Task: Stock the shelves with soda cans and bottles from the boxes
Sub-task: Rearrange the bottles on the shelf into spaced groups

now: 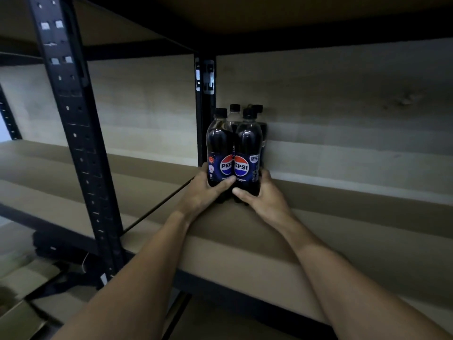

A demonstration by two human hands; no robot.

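As four Pepsi bottles [234,119] stand just beside the rear post [205,114], the left hand [202,191] clamps its fingers round the post-side front bottle [218,143]. The right hand [266,196] wraps the neighbour bottle [248,146] likewise.

Two bare forearms show from the bottom edge: the left forearm [137,273] from about 7 o'clock, the right forearm [343,273] from about 5 o'clock, both uncovered along all the length in view. The left hand [203,190] and right hand [266,198], just below centre toward 6 o'clock, are bare too. Each narrows at a slim wrist, and only the thumbs are plainly seen.
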